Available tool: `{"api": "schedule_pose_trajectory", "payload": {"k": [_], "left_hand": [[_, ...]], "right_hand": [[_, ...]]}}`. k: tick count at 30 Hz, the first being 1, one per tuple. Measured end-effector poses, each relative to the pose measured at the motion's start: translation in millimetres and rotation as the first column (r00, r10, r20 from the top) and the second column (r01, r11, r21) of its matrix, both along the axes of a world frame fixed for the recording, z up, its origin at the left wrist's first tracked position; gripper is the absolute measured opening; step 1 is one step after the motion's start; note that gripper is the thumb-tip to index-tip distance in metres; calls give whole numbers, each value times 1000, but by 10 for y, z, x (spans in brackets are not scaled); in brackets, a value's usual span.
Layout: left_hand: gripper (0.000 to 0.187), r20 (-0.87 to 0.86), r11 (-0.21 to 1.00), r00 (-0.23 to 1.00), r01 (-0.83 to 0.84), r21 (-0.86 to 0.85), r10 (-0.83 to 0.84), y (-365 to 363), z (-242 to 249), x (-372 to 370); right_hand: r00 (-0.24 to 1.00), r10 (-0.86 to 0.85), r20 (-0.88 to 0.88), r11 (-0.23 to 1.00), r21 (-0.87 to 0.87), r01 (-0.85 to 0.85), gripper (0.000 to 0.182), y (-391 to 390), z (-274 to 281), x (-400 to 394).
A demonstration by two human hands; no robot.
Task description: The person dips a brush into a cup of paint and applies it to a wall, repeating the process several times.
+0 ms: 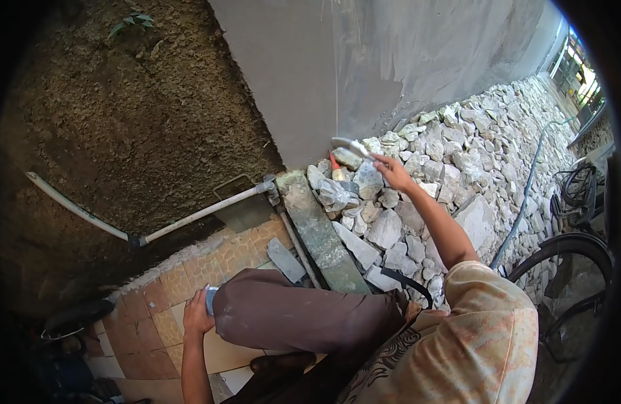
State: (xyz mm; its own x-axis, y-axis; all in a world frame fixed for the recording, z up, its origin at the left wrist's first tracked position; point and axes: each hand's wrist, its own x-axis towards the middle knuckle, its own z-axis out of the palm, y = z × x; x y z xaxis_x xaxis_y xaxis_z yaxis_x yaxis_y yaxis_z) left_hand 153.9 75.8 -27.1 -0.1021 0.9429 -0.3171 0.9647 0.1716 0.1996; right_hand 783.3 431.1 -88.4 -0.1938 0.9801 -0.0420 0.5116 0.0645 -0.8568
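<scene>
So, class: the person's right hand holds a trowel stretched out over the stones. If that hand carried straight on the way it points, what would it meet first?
Probably the grey plastered wall. The right hand points the trowel up and left, its blade already close to the wall's foot above the stones; the depth is uncertain.

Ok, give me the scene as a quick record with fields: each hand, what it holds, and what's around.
right hand: raised, gripping a trowel close to the base of the grey wall
left hand: low beside the knee, around a small bluish object, too hidden to identify
ground: stone rubble along the wall, tiled floor on the near side
nearby: white pipe, hose, bicycle wheel
</scene>
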Motion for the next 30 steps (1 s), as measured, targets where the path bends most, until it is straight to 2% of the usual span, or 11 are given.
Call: {"api": "schedule_pose_trajectory", "payload": {"k": [5, 6, 8, 10, 13, 14, 18, 20, 22, 27, 30], "left_hand": [[105, -58, 1000, 998, -28, -14, 27, -71, 113, 59], [105, -56, 999, 998, -36, -12, 35, -108, 110, 42], [105, -52, 999, 998, -17, 45, 19, -145, 102, 1], [105, -65, 999, 998, 4, 46, -1, -153, 78, -51], [105, -82, 999, 997, 12, 39, -9, -116, 96, -64], [105, -81, 999, 997, 6, 33, -3, -103, 101, -43], [105, -85, 1000, 996, -8, 5, 8, -46, 138, 22], [104, -69, 1000, 997, -24, -6, 23, -30, 138, 59], [104, -70, 1000, 998, -12, -1, 12, -46, 113, 54], [104, -85, 999, 996, 9, 39, -5, -97, 136, 17], [107, -72, 999, 997, -14, 39, 16, -127, 148, -10]], "right_hand": [[891, -454, 22, 810, 426, 402, 43, 733, -653, 931], [837, -546, -46, 796, 285, 534, 43, 815, -685, 1079], [697, -704, -133, 592, 432, 680, 42, 929, -768, 1183], [689, -698, -195, 581, 408, 705, 41, 901, -747, 923], [933, -333, -136, 868, 342, 360, 37, 440, -383, 172], [963, -257, -80, 952, 152, 267, 39, 448, -550, 84], [987, 158, -14, 975, 162, -154, 41, -93, 62, -187], [984, 169, -52, 985, 48, -167, 42, -143, 309, -142], [999, -31, -12, 999, -30, 31, 41, -17, 400, 61], [867, -496, 48, 847, 247, 471, 43, 782, -487, 1059], [668, -731, -140, 576, 397, 714, 42, 845, -576, 1175]]}}
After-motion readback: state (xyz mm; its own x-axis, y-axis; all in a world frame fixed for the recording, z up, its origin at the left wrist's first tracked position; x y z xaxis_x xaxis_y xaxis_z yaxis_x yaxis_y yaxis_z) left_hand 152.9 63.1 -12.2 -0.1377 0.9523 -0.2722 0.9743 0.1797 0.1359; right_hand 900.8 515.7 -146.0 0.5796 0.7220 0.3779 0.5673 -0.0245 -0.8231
